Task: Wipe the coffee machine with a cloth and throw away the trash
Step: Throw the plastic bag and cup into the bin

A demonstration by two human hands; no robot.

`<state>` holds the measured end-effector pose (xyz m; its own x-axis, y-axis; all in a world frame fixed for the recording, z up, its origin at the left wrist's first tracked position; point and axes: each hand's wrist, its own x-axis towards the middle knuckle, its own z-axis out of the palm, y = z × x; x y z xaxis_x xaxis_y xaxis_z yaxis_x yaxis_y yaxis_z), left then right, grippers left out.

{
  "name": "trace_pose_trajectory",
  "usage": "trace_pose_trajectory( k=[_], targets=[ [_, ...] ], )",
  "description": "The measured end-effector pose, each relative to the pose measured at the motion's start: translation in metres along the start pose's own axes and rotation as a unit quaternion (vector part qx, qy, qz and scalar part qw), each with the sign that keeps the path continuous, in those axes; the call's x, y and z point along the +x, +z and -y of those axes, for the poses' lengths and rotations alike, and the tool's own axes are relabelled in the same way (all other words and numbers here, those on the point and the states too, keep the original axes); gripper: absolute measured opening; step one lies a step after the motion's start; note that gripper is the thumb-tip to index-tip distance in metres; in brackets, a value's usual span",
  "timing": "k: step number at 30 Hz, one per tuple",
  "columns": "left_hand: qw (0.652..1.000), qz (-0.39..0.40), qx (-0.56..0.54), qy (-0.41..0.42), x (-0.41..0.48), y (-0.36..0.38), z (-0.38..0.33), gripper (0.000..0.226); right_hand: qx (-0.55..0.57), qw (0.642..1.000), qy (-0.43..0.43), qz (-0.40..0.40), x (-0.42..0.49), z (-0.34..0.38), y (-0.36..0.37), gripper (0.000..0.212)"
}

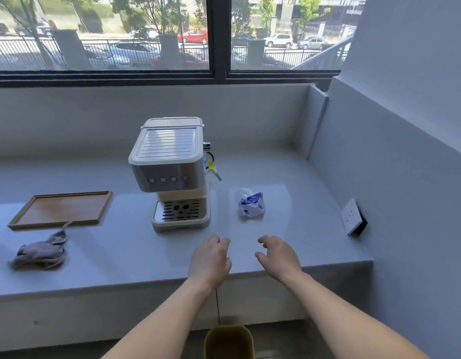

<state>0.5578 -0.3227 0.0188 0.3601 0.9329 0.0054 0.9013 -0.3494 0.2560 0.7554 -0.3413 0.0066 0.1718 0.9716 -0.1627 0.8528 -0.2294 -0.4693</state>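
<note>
Cloth (40, 251) lies crumpled at near left, well apart from both hands, its tail pointing far-right toward the tray (59, 209). Machine (172, 172) stands centre; no brand legible. Left hand (210, 260), empty with fingers loosely curled, is nearer the cloth. Trash (251, 204), blue print unreadable, lies near, on the far side of the right hand (277, 257), which is also empty with fingers loosely spread.

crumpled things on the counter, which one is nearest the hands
The crumpled white-and-blue plastic wrapper, right of the cream and steel coffee machine, just beyond the right hand; the crumpled grey cloth lies far left by the wooden tray.
</note>
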Motion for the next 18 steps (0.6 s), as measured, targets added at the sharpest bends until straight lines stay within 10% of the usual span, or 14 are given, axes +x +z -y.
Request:
trace_pose_trajectory(
  k=[18],
  targets=[
    [0.974, -0.01, -0.151, -0.168, 0.211, 0.016, -0.009, 0.04, 0.033, 0.999, 0.022, 0.005, 0.198, -0.016, -0.042, 0.062]
  ],
)
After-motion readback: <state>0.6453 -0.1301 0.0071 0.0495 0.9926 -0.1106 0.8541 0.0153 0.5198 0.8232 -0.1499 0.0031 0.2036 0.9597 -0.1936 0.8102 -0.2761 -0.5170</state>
